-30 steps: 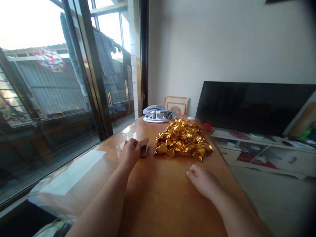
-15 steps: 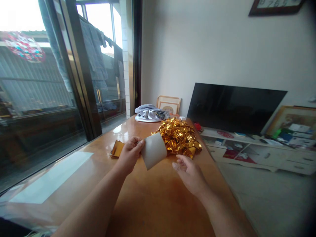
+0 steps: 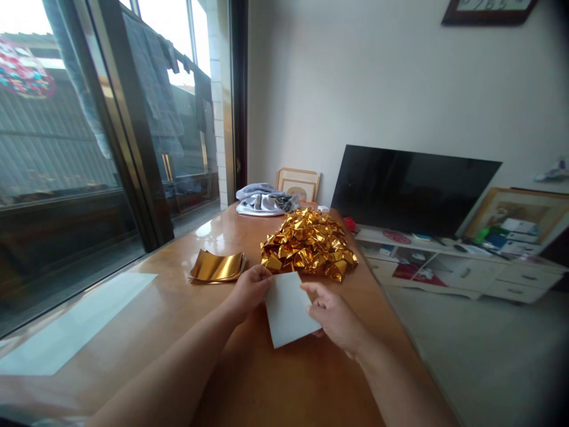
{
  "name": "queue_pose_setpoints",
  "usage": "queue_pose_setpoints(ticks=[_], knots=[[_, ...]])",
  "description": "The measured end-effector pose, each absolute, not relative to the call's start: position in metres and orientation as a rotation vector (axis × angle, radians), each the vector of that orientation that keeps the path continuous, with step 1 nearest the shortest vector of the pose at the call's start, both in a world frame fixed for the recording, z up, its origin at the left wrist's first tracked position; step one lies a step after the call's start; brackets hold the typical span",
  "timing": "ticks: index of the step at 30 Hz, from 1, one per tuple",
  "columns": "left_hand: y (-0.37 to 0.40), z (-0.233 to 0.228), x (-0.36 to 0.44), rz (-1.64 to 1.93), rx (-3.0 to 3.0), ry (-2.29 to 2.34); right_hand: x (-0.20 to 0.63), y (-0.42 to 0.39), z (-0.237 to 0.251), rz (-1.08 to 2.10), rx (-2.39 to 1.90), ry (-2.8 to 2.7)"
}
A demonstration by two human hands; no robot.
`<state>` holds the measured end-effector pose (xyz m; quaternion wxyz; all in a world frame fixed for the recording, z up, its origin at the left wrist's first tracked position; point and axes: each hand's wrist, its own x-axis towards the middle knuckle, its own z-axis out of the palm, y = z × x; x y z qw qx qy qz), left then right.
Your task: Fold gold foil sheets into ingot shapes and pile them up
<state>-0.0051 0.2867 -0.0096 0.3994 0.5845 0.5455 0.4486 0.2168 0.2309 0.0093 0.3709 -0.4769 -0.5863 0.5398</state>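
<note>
A square sheet of paper [image 3: 291, 311], pale side up, is held above the wooden table in front of me. My left hand [image 3: 251, 289] pinches its upper left corner between thumb and fingers. At the right edge, my right hand [image 3: 335, 314] has its thumb on the pale face and some fingers behind the sheet, gripping it. Left of my left hand lies a stack of gold foil sheets [image 3: 217, 265], slightly curled. Just beyond the sheet rises a heap of folded gold foil pieces [image 3: 311, 243].
The glossy wooden table [image 3: 178, 332] runs away from me toward the wall. Folded grey cloth [image 3: 264, 200] and picture frames [image 3: 297, 184] are at its far end. A television [image 3: 413, 193] stands on a low white cabinet [image 3: 471, 273] to the right. Sliding glass doors [image 3: 128, 130] line the left.
My left hand has brought the sheet nearer and lower, away from the foil stack, which now shows fully. My right hand has closed on the sheet's right edge. The view has shifted slightly.
</note>
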Motion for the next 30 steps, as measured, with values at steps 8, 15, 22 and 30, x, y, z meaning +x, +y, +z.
queue_pose_setpoints(ticks=[8, 15, 22, 30], knots=[[0.287, -0.014, -0.003, 0.992, 2.124, 1.505, 0.225, 0.234, 0.007, 1.391, -1.528, -1.561], [0.256, 0.014, 0.011, 0.460, 2.333, 1.100, 0.233, 0.244, 0.000, 1.438, -1.532, -1.536], [0.248, 0.025, 0.013, 0.242, 2.488, 1.123, 0.235, 0.248, 0.001, 1.477, -1.503, -1.434], [0.249, 0.023, 0.012, 0.260, 2.530, 1.036, 0.246, 0.250, 0.002, 1.084, -1.650, -1.760]])
